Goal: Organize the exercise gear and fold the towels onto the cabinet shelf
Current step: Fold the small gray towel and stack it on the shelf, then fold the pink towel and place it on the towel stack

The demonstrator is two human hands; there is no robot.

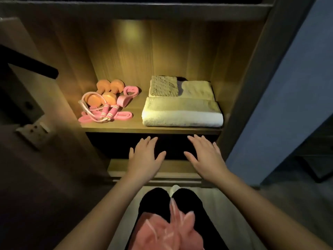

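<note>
On the lit cabinet shelf, two orange dumbbells lie at the left with a pink jump rope, a pink resistance band and pink grip rings. To the right sit folded towels: a large white one in front, a smaller white one behind it and a grey-green textured one on top. My left hand and my right hand hover below the shelf edge with fingers spread, holding nothing.
A dark compartment opens below the lit shelf, with a lower wooden ledge. The open cabinet door stands at the right. A wall socket is at the left. My knees in black trousers and pink clothing fill the bottom.
</note>
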